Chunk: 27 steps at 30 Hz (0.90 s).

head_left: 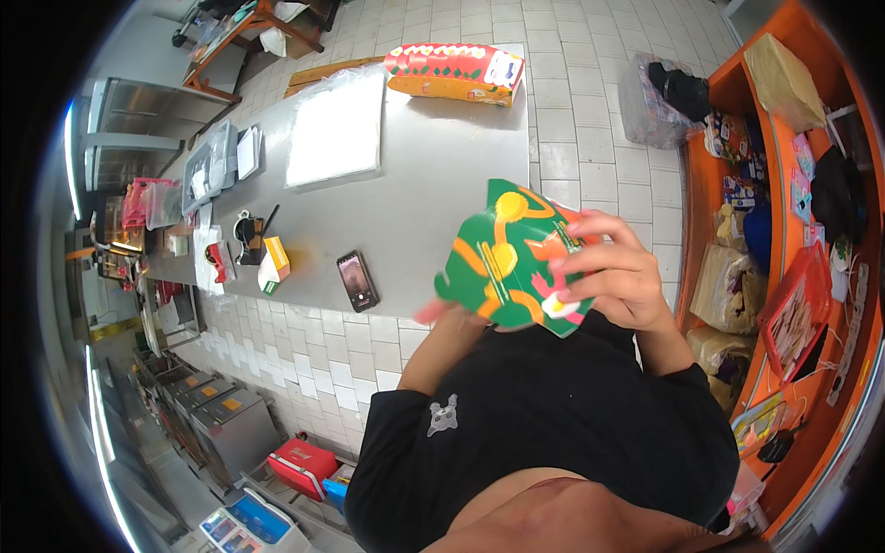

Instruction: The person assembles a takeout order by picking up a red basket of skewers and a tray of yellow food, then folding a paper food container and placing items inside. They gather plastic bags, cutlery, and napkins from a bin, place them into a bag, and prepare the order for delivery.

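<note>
I hold a green printed carton (502, 253) with orange and yellow patterns up in front of my chest. My right hand (613, 267) grips its right side, fingers curled over the front panel. My left hand (442, 313) is mostly hidden behind the carton's lower left edge; only fingertips show, and it seems to support the carton from beneath. The carton is tilted and above the near edge of a long steel table (433, 166).
On the table lie a black phone (358, 280), a small white-and-orange carton (274, 265), a tape dispenser (247, 230), a white flat stack in plastic (336, 129) and a red-orange printed box (456, 72). Orange shelves (784, 230) with goods stand at right.
</note>
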Available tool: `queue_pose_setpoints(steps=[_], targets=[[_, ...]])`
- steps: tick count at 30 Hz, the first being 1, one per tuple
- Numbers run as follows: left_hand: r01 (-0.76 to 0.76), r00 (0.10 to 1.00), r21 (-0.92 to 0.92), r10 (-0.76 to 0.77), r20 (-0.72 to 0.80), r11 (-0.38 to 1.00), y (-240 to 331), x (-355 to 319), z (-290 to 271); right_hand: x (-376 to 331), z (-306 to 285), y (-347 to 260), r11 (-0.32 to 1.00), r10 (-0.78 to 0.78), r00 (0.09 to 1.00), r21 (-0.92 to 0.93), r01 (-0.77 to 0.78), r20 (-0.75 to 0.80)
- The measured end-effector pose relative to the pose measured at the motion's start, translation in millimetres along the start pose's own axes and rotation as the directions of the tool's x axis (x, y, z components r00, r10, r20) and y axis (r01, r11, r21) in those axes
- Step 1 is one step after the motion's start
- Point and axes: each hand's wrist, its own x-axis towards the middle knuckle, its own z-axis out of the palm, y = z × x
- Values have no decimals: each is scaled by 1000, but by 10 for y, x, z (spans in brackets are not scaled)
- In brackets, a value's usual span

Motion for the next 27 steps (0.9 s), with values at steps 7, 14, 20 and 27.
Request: queue_pose_setpoints(steps=[7, 14, 20, 27], targets=[[203, 975, 272, -170, -143, 941, 88, -112, 127, -200, -151, 177, 995, 99, 986, 30, -96, -138], [413, 910, 651, -252, -330, 637, -14, 62, 462, -407, -136, 297, 935, 316, 905, 255, -247, -284], [463, 868, 502, -260, -423, 730, -142, 210, 479, -502, -75, 428, 961, 245, 913, 204, -185, -326], [523, 823, 395, -327, -464, 755, -118, 213, 361, -617, -90, 527, 945, 236, 938, 284, -161, -254]])
